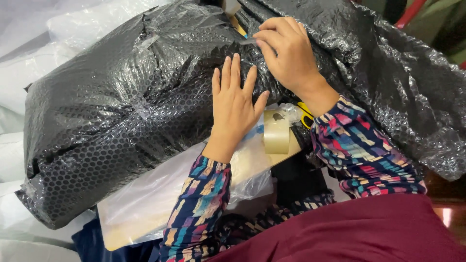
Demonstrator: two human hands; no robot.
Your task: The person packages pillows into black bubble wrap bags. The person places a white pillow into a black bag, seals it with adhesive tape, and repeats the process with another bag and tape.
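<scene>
Upper centre of frame: right hand [290,53] pinches clear tape strip [248,41] onto black bubble-wrapped bundle [121,106]; left hand [234,99] flat, fingers spread, holding nothing. Taping step; pressing strip down likely follows.

One large parcel in black bubble wrap [121,111], one roll of tape [276,133], one pair of yellow scissors [306,116], one clear plastic bag [160,194], two hands, left hand [235,104], right hand [286,51]

Both hands rest on the bubble-wrapped bundle [121,106], with the tape roll [276,133] just before it.
</scene>
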